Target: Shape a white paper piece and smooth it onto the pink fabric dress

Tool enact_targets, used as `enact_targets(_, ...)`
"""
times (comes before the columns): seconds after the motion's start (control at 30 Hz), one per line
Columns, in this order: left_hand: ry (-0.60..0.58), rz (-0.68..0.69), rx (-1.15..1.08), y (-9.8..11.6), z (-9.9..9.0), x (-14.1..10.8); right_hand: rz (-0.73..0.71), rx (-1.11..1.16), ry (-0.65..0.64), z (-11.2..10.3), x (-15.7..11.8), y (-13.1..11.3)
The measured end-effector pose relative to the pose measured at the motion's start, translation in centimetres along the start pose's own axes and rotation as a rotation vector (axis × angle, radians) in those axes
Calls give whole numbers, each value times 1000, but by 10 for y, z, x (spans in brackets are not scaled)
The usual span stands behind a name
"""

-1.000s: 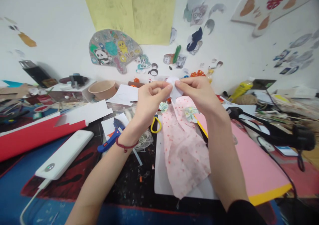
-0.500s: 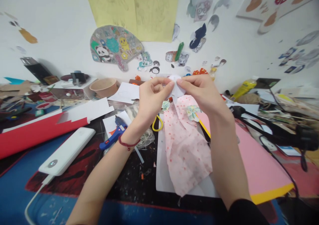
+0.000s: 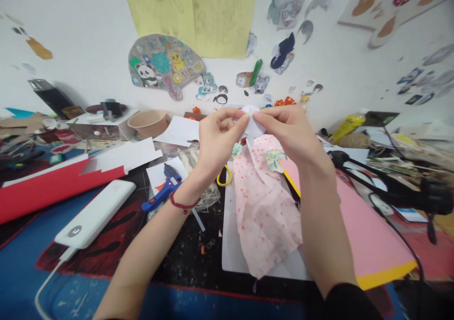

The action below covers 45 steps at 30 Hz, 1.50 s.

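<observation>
Between my two hands is a small white rounded piece [image 3: 252,130], thin like paper; its exact kind I cannot make out. My left hand [image 3: 222,135] pinches its left edge between thumb and forefinger. The right edge is pinched by my right hand [image 3: 289,131] in the same way. Below the hands lies pink dotted cloth [image 3: 266,216], gathered into folds near the top, on a white sheet [image 3: 230,258]. Pale green fabric flowers [image 3: 274,160] sit at the cloth's upper part. Yellow scissor handles [image 3: 224,176] show beside my left wrist.
Left of my forearm lies a blue glue gun [image 3: 165,191], with a white power bank [image 3: 95,213] and its cable farther left. Red paper [image 3: 60,187] covers the left side. Pink card [image 3: 369,235] and a black stand arm [image 3: 383,187] are at the right. A clay bowl [image 3: 148,124] stands behind.
Both hands keep their pinch in nearly the same place. The white piece has turned slightly and shows a little more of its face. The view has shifted very slightly.
</observation>
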<state>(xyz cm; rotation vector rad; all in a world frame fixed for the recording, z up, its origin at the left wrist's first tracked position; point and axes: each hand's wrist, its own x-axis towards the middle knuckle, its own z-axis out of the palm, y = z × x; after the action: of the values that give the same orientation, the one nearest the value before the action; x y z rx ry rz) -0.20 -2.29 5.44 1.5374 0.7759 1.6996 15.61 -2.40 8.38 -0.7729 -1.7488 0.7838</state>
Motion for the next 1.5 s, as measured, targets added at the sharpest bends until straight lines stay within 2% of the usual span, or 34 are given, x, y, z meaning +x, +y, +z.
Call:
enact_targets(0.57, 41, 129, 118, 1, 0, -3, -42, -58, 53, 4, -2, -6)
enact_targets(0.87, 52, 118, 78, 2, 2, -5, -65, -59, 58, 5, -2, -4)
enact_targets(1.17, 32, 40, -17, 2, 2, -3, -57, -74, 95, 6, -3, -5)
enact_targets(1.5, 64, 92, 22, 4, 2, -5, -74, -66, 92, 8, -3, -4)
